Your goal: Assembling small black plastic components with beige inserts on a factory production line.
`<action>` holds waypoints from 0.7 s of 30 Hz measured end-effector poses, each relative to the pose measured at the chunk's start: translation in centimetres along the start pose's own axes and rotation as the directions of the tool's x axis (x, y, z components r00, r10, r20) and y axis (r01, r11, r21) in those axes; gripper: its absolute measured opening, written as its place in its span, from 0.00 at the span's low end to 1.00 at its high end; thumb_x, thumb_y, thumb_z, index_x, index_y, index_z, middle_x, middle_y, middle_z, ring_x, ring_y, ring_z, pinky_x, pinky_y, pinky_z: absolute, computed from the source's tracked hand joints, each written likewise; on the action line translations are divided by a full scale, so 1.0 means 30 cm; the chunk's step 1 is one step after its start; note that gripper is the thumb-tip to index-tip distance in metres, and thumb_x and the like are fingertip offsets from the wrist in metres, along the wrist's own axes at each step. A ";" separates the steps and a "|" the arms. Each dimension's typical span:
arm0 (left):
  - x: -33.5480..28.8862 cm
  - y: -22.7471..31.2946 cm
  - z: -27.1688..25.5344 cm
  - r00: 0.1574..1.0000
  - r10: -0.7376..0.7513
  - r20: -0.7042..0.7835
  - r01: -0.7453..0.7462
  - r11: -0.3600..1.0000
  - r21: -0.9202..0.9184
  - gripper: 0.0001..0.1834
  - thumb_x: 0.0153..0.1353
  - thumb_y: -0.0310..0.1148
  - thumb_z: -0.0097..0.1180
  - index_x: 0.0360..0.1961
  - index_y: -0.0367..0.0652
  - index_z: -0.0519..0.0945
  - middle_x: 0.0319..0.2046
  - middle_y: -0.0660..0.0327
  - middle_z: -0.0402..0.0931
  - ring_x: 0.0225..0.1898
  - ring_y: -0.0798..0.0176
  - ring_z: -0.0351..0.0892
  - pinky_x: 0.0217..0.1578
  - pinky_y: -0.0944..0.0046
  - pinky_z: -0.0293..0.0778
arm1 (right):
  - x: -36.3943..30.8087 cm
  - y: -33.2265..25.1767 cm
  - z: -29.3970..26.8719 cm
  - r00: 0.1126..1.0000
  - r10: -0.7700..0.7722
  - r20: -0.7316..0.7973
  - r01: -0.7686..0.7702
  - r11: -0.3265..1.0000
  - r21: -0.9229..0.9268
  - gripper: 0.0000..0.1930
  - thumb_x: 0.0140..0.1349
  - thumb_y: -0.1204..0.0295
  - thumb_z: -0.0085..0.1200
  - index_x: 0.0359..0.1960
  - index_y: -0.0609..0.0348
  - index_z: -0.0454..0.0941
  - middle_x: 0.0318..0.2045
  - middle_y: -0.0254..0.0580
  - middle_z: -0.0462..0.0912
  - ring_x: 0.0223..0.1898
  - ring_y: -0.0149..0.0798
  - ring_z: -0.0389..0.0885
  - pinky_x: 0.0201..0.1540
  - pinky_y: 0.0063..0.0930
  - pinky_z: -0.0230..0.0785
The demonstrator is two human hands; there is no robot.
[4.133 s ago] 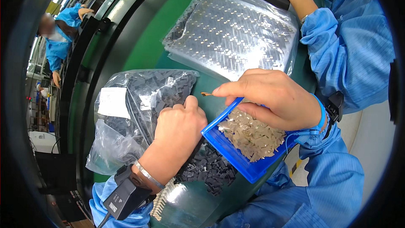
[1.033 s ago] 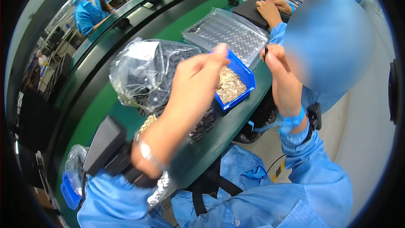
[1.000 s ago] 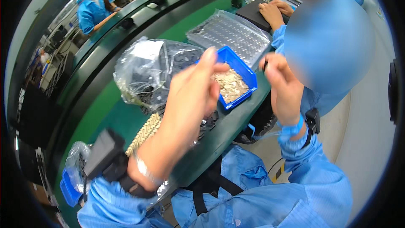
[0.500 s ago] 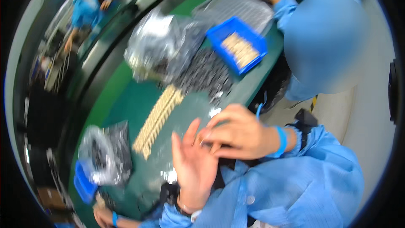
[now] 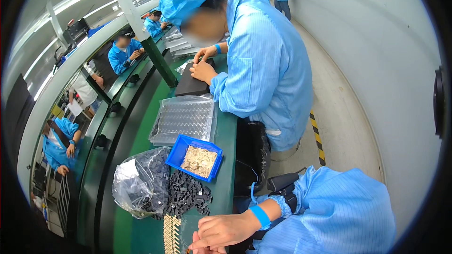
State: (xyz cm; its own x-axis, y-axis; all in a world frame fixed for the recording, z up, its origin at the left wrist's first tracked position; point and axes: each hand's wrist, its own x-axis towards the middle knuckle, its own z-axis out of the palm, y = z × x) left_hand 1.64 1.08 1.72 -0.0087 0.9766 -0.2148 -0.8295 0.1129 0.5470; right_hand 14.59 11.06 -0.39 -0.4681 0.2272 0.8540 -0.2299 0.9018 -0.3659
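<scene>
At the lower edge, my right hand (image 5: 225, 230), with a blue wrist strap (image 5: 260, 217), has its fingers drawn together. What lies in their pinch is too small or hidden to make out. Below it, only a bit of my left hand (image 5: 196, 242) shows; the rest is cut off by the picture's edge and covered by the right hand. Just left of both hands, a block of small beige pieces (image 5: 171, 235) lies in neat slanted rows on the green bench (image 5: 134, 235). Beyond the hands spreads a heap of small black pieces (image 5: 188, 195).
A clear plastic bag (image 5: 141, 183) leans by the black heap. Past it stands a blue bin (image 5: 215, 165) holding beige pieces, then bagged clear trays (image 5: 184, 118). Another person (image 5: 263, 66) in blue works farther along at a dark block (image 5: 193, 84). A conveyor (image 5: 113, 169) runs at left.
The view has swung up and along the bench, so my hands now sit at the lower edge. My left palm, spread open before, is mostly out of sight.
</scene>
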 end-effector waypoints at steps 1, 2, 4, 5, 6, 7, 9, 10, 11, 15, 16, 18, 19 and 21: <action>-0.003 0.002 0.012 0.998 0.038 -0.052 -0.033 0.995 0.096 0.24 0.60 0.28 0.48 0.57 0.34 0.64 0.53 0.53 0.68 0.53 0.60 0.69 0.52 0.60 0.68 | 0.007 0.003 -0.007 1.000 0.001 -0.001 -0.001 1.000 -0.003 0.21 0.56 0.77 0.48 0.53 0.67 0.67 0.28 0.37 0.71 0.34 0.37 0.72 0.42 0.33 0.64; -0.005 0.004 0.018 0.992 0.081 -0.100 -0.061 0.979 0.193 0.23 0.59 0.26 0.49 0.57 0.34 0.64 0.53 0.53 0.68 0.52 0.60 0.70 0.53 0.61 0.68 | 0.020 0.001 -0.016 1.000 -0.002 -0.030 0.001 1.000 -0.005 0.21 0.57 0.78 0.47 0.54 0.67 0.67 0.29 0.37 0.72 0.34 0.38 0.72 0.42 0.33 0.64; -0.011 0.010 0.002 0.991 0.096 -0.091 -0.070 0.966 0.249 0.23 0.59 0.24 0.49 0.56 0.34 0.65 0.52 0.53 0.69 0.51 0.61 0.71 0.52 0.61 0.69 | 0.032 -0.002 -0.029 0.998 -0.008 -0.065 0.007 1.000 -0.018 0.20 0.57 0.78 0.47 0.54 0.68 0.67 0.30 0.37 0.72 0.34 0.38 0.72 0.42 0.34 0.64; -0.013 0.015 -0.011 0.991 0.108 -0.084 -0.079 0.950 0.301 0.22 0.58 0.23 0.50 0.55 0.33 0.65 0.51 0.52 0.70 0.50 0.61 0.72 0.51 0.62 0.70 | 0.033 -0.003 -0.031 0.998 -0.008 -0.057 0.008 1.000 -0.004 0.20 0.59 0.77 0.47 0.54 0.68 0.67 0.31 0.38 0.73 0.34 0.39 0.72 0.43 0.34 0.64; -0.015 0.019 -0.023 0.992 0.103 -0.074 -0.076 0.950 0.303 0.22 0.58 0.23 0.50 0.55 0.33 0.65 0.51 0.52 0.70 0.50 0.61 0.72 0.51 0.62 0.70 | 0.035 -0.006 -0.035 0.999 -0.009 -0.048 0.010 1.000 0.010 0.19 0.60 0.77 0.47 0.53 0.68 0.67 0.31 0.39 0.73 0.33 0.40 0.73 0.43 0.34 0.65; -0.016 0.023 -0.033 0.996 0.090 -0.022 -0.078 0.942 0.325 0.21 0.58 0.22 0.51 0.53 0.33 0.66 0.49 0.53 0.70 0.48 0.62 0.73 0.50 0.63 0.71 | 0.041 -0.019 -0.043 0.999 -0.011 -0.051 0.011 1.000 -0.002 0.19 0.60 0.77 0.47 0.53 0.68 0.67 0.31 0.39 0.73 0.33 0.40 0.73 0.43 0.34 0.65; -0.026 0.028 -0.029 0.997 0.073 0.025 -0.078 0.934 0.349 0.18 0.58 0.22 0.52 0.50 0.34 0.68 0.45 0.55 0.72 0.45 0.63 0.74 0.48 0.64 0.71 | 0.052 -0.053 -0.049 0.999 -0.018 0.050 0.022 0.997 -0.068 0.11 0.60 0.71 0.47 0.43 0.61 0.75 0.25 0.39 0.73 0.29 0.41 0.72 0.35 0.33 0.63; -0.032 0.027 -0.039 0.997 0.072 0.033 -0.079 0.935 0.347 0.18 0.58 0.22 0.52 0.50 0.34 0.68 0.45 0.55 0.72 0.45 0.63 0.74 0.48 0.64 0.71 | 0.049 -0.060 -0.043 0.998 -0.020 0.052 0.024 0.997 -0.076 0.11 0.60 0.71 0.47 0.43 0.61 0.75 0.25 0.39 0.73 0.29 0.41 0.72 0.35 0.33 0.63; -0.038 0.030 -0.051 0.996 0.077 0.036 -0.085 0.928 0.363 0.18 0.58 0.23 0.52 0.50 0.34 0.68 0.45 0.55 0.72 0.45 0.63 0.74 0.47 0.64 0.71 | 0.046 -0.064 -0.031 0.997 -0.029 0.070 0.035 0.996 -0.080 0.14 0.60 0.71 0.46 0.47 0.61 0.73 0.25 0.39 0.73 0.29 0.40 0.72 0.36 0.33 0.63; -0.079 0.057 -0.066 0.992 0.124 -0.029 -0.103 0.915 0.389 0.18 0.60 0.25 0.51 0.51 0.34 0.68 0.45 0.55 0.72 0.45 0.63 0.74 0.47 0.65 0.71 | 0.063 -0.054 0.019 0.997 -0.056 0.052 0.055 0.998 0.019 0.17 0.61 0.67 0.47 0.51 0.61 0.71 0.25 0.38 0.73 0.30 0.41 0.72 0.37 0.35 0.62; -0.080 0.059 -0.060 0.986 0.150 -0.067 -0.113 0.916 0.385 0.18 0.60 0.25 0.51 0.51 0.34 0.68 0.45 0.55 0.72 0.45 0.63 0.74 0.47 0.65 0.71 | 0.067 -0.037 0.023 0.996 -0.061 0.061 0.057 0.996 0.065 0.17 0.61 0.67 0.47 0.51 0.61 0.71 0.25 0.38 0.73 0.30 0.41 0.72 0.37 0.35 0.62; -0.094 0.056 -0.021 0.984 0.155 -0.082 -0.111 0.913 0.393 0.18 0.61 0.28 0.50 0.52 0.36 0.67 0.45 0.56 0.72 0.45 0.63 0.74 0.47 0.65 0.71 | 0.066 -0.030 0.029 0.999 0.004 0.036 -0.008 0.992 0.127 0.19 0.60 0.73 0.51 0.52 0.68 0.68 0.35 0.41 0.76 0.35 0.42 0.75 0.43 0.36 0.66; -0.092 0.056 0.011 0.990 0.128 -0.058 -0.102 0.938 0.332 0.18 0.62 0.29 0.50 0.53 0.36 0.68 0.43 0.57 0.73 0.43 0.63 0.75 0.46 0.66 0.71 | 0.060 -0.039 0.032 0.999 0.051 0.019 -0.053 0.991 0.125 0.21 0.58 0.72 0.54 0.52 0.68 0.68 0.35 0.42 0.76 0.36 0.42 0.76 0.42 0.36 0.67; -0.047 0.051 -0.086 0.977 0.165 0.132 -0.198 0.930 0.308 0.22 0.62 0.37 0.50 0.52 0.32 0.68 0.41 0.54 0.73 0.43 0.57 0.72 0.45 0.56 0.69 | 0.045 -0.066 0.016 0.990 0.138 -0.019 -0.134 0.982 0.135 0.23 0.55 0.70 0.57 0.52 0.66 0.68 0.38 0.43 0.77 0.38 0.44 0.76 0.41 0.36 0.68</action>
State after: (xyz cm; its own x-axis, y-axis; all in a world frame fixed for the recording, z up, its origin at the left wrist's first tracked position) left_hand -1.04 -0.58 0.76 -0.0718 0.9973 -0.0133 -0.5980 -0.0323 0.8009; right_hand 14.01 9.43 1.31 -0.4792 0.3559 0.8023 -0.2784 0.8053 -0.5235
